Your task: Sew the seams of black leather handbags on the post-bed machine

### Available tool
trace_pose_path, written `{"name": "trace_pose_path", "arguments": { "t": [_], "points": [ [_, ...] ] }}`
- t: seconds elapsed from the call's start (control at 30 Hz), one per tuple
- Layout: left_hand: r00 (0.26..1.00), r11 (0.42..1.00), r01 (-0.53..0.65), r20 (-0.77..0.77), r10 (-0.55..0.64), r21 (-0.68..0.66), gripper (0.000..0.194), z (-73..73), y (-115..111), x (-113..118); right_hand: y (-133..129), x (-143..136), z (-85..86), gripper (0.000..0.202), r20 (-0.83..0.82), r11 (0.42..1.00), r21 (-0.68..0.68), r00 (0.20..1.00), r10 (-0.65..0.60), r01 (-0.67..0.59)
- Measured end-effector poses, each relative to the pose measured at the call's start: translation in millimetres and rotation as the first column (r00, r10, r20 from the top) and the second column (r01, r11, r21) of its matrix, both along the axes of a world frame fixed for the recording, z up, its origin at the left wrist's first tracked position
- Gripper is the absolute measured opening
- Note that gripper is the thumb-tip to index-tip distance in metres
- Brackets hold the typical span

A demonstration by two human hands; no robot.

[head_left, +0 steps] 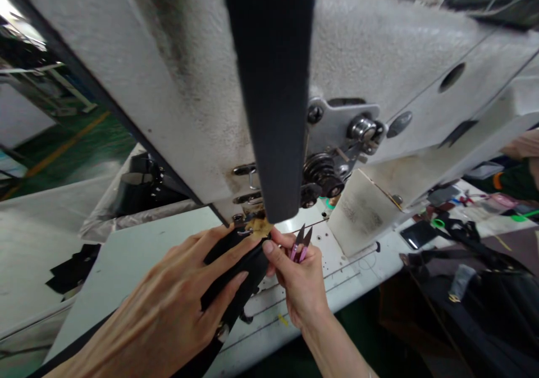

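Note:
My left hand (181, 288) lies with fingers spread on a black strip of material (248, 271), pressing it near the sewing machine's (193, 86) needle area. My right hand (301, 271) is closed, with thumb and forefinger pinching the edge of the black material beside my left fingertips. Tucked in the same hand are small thread snips (300, 246) with pinkish-purple handles, their dark blades pointing up. A worn yellowish piece (257, 229) shows near the presser foot. The machine's head and a dark vertical bar (273, 97) hide the needle.
The pale machine table (138, 260) spreads beneath my hands. At right lie a phone (418, 234), a green ring (438, 223) and a dark bag (497, 299). Black pieces (73, 268) lie at left, near a lined bin (135, 192) of black items.

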State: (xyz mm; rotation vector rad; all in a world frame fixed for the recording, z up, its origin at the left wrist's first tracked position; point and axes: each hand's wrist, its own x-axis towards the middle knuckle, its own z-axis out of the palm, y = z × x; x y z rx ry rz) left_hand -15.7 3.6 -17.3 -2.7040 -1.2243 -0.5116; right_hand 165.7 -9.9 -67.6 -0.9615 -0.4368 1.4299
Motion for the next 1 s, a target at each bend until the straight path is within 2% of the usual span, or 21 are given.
{"name": "trace_pose_path", "arguments": {
  "t": [0.17, 0.43, 0.63, 0.83, 1.0],
  "points": [
    [0.999, 0.999, -0.049, -0.021, 0.049, -0.004, 0.054, -2.7, -5.4, 4.1, -0.5, -0.2, 1.0, 0.034, 0.015, 0.999, 0.036, 1.000, -0.001, 0.001],
    [0.998, 0.998, -0.059, -0.012, 0.059, -0.036, 0.054, 2.6, -7.2, 1.8, 7.6, 7.2, 7.3, 0.045, -0.064, 0.991, -0.107, 0.995, 0.076, -0.082],
    [0.998, 0.998, -0.051, 0.038, 0.053, -0.042, 0.053, 1.3, -8.2, -1.1, 19.0, 8.0, 13.6, 0.031, -0.087, 0.981, -0.164, 0.992, 0.088, -0.101],
    [0.997, 0.997, -0.082, -0.008, 0.082, -0.008, 0.056, 1.5, -11.9, 5.3, 25.1, 4.2, 15.5, 0.025, -0.006, 0.989, -0.144, 0.999, 0.037, -0.037],
    [0.995, 0.993, -0.098, -0.022, 0.100, 0.063, 0.055, 2.3, -14.8, 9.6, 27.6, -0.2, 20.3, 0.020, -0.053, 0.988, -0.155, 0.999, -0.007, -0.001]
  ]
}}
